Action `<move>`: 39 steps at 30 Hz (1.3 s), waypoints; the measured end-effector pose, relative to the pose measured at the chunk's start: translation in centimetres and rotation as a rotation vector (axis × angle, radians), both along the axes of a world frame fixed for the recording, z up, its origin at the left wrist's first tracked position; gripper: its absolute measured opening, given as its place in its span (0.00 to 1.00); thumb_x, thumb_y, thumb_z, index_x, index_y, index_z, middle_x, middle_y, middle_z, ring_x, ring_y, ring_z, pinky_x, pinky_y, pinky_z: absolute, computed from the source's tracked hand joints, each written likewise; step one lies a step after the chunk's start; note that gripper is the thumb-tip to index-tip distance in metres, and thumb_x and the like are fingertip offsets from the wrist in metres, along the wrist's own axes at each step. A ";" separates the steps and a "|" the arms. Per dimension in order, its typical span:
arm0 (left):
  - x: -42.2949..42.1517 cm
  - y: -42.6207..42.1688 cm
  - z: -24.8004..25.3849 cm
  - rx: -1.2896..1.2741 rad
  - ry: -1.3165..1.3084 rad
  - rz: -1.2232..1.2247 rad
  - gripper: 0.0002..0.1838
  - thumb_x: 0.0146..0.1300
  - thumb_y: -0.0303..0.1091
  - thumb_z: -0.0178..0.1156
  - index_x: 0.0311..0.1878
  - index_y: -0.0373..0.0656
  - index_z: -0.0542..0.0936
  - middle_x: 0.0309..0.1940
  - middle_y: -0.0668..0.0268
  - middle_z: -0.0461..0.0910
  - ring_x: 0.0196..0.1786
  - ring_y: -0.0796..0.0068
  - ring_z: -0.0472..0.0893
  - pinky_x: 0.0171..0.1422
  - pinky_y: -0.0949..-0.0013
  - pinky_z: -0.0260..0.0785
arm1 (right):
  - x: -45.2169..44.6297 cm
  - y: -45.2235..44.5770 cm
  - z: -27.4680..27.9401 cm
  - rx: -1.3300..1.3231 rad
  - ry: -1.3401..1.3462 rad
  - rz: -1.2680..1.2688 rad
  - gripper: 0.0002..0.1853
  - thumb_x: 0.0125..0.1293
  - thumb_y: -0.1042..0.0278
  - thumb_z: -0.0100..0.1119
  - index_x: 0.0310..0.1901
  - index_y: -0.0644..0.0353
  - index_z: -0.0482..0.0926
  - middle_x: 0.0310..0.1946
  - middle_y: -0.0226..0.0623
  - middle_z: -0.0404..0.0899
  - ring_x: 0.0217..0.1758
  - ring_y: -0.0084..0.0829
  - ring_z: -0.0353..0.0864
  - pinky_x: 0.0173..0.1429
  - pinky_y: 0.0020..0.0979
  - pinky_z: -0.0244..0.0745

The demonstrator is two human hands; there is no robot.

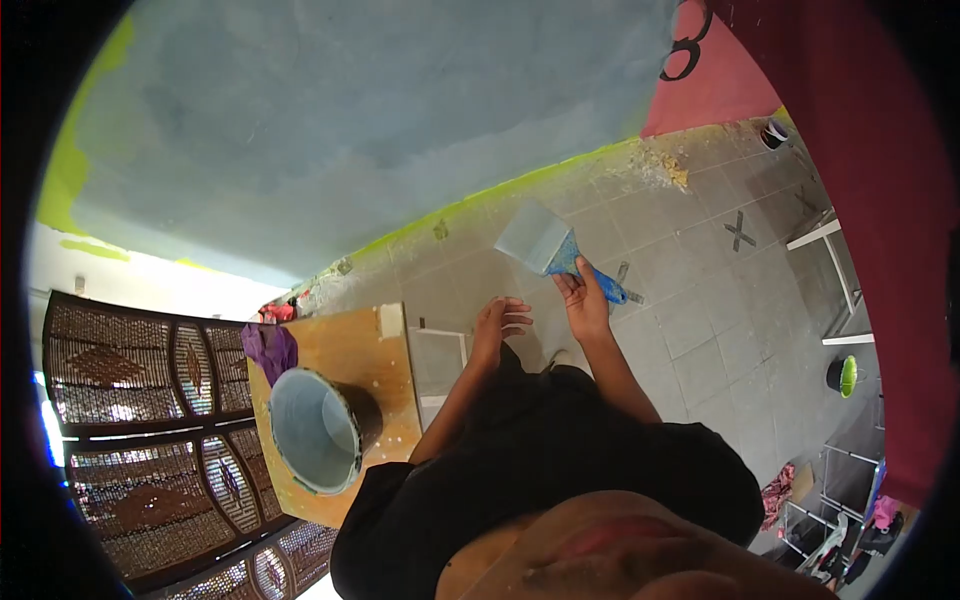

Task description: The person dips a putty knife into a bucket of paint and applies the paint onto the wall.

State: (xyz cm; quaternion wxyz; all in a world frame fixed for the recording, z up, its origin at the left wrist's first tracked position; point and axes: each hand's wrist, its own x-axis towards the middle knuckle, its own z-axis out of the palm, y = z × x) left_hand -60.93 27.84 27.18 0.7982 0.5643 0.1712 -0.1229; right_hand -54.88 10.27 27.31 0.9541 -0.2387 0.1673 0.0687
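In my right hand [587,298] is a wide putty knife [535,238], gripped by its paint-smeared blue handle. Its broad, pale grey-blue blade points up and left toward the wall. My left hand [498,325] is empty, its fingers loosely bent and apart, held in front of my body to the left of the putty knife. A round bucket [318,430] with a pale blue-grey inside stands on a wooden table [350,340] to my left. What lies at the bottom of the bucket is hard to make out.
Ahead is a blue-grey wall [380,110] with lime-green edges. A purple cloth [270,350] lies at the table's corner, near a brown woven screen [130,360]. Debris [665,168] lies on the tiled floor [700,280]. A small bucket [842,376] and white furniture [835,235] stand right.
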 end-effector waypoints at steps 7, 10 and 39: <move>7.2 3.8 5.5 0.034 0.019 0.035 0.19 0.73 0.47 0.46 0.50 0.41 0.75 0.47 0.59 0.81 0.45 0.68 0.82 0.46 0.67 0.72 | 8.2 -1.8 -0.4 0.001 -0.015 -0.124 0.08 0.68 0.69 0.58 0.46 0.59 0.77 0.42 0.34 0.83 0.41 0.28 0.85 0.50 0.31 0.83; 11.1 6.6 4.9 -0.015 0.047 0.093 0.18 0.73 0.46 0.46 0.50 0.41 0.75 0.47 0.59 0.81 0.45 0.67 0.82 0.47 0.66 0.72 | 13.2 -1.4 -2.9 -0.017 0.034 -0.193 0.08 0.68 0.69 0.58 0.46 0.59 0.78 0.41 0.34 0.83 0.40 0.28 0.85 0.50 0.31 0.83; 58.9 4.6 -1.1 0.214 0.006 -0.397 0.16 0.73 0.42 0.44 0.48 0.40 0.75 0.46 0.60 0.81 0.43 0.69 0.82 0.46 0.69 0.72 | 59.3 3.7 -15.9 -0.213 0.211 -0.658 0.17 0.64 0.69 0.62 0.50 0.72 0.76 0.47 0.42 0.79 0.42 0.35 0.83 0.48 0.33 0.85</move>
